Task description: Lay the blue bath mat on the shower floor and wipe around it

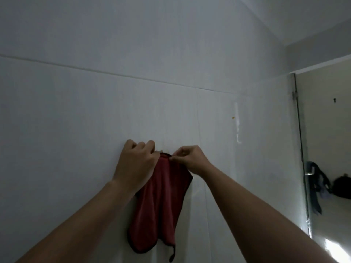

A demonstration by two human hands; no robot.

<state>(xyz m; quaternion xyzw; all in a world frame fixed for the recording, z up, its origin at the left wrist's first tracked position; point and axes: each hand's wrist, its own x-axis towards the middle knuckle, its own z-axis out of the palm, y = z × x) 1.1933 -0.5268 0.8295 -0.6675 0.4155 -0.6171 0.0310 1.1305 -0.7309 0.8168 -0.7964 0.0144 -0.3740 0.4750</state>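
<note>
A red cloth (161, 202) with a dark hem hangs down against the white tiled wall (95, 111), its top edge bunched at a small wall hook that is mostly hidden. My left hand (135, 162) pinches the cloth's top left edge, fingers curled. My right hand (190, 158) pinches the top right edge between thumb and fingertips. Both arms reach up from the bottom of the view. The blue bath mat and the shower floor are out of view.
An open doorway (326, 139) lies at the right, with a metal door edge and handle (308, 172). Dark clothes and a black bag (341, 186) show in the room beyond. A small yellow speck (232, 117) marks the wall.
</note>
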